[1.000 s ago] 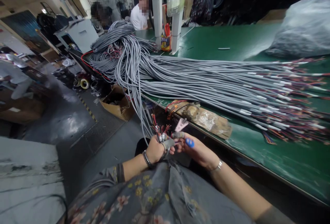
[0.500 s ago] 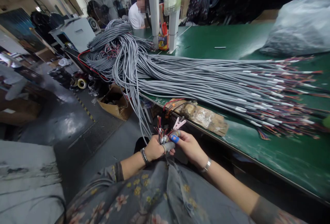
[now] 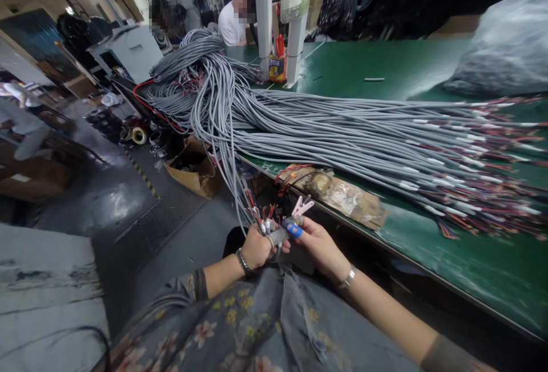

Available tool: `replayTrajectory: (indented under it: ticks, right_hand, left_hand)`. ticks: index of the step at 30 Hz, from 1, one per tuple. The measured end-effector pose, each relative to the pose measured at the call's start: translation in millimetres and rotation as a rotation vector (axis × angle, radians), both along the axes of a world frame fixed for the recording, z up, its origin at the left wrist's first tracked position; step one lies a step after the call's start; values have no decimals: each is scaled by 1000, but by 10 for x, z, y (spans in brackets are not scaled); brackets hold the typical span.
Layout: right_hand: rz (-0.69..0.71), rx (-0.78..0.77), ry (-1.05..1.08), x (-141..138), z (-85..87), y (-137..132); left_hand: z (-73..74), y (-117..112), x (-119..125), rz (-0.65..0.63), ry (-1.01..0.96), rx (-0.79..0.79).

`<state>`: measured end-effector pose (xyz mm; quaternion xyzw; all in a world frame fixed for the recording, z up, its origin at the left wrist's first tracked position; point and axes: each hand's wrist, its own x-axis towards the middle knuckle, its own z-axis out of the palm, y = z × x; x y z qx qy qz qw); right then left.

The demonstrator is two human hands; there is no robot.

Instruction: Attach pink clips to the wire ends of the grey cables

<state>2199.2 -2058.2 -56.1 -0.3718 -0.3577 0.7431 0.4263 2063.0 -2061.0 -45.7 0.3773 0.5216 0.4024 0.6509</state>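
Note:
My left hand is closed around the end of a bunch of grey cables, and a grey wrap covers its thumb. White-sleeved ends with thin coloured wires stick up above the fist. My right hand meets it from the right, thumb and fingers pinched together at the wires, with blue tape round the thumb. What lies in that pinch is mostly hidden. Just above the right fingertips is a pink clothespin; I cannot tell whether the hand touches it.
A thick spread of grey cables lies along the green bench, frayed wire ends to the right. Taped cardboard sits on the near edge. A plastic bag, posts and a seated person are farther back. An open carton stands below.
The scene has shifted slightly right in view. The wires above my left fist now fan farther left, and the fingers of both hands have shifted a little. Both hands stay closed together.

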Motion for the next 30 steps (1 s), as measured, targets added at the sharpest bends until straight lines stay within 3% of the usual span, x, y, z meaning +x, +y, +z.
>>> replayTrajectory:
  ticks: [6, 11, 15, 20, 30]
  right_hand:
    - [14, 36, -15, -18, 24, 22]
    - [-52, -9, 39, -45, 27, -6]
    - [-26, -34, 28, -46, 16, 9]
    - [-5, -45, -4, -36, 2, 29]
    - [-158, -92, 64, -131, 5, -26]
  left_hand:
    - [29, 2, 18, -24, 19, -40]
    - [74, 2, 31, 10, 13, -35]
    - [107, 4, 29, -22, 27, -30]
    - [71, 8, 12, -57, 73, -18]
    - [71, 10, 43, 41, 76, -20]
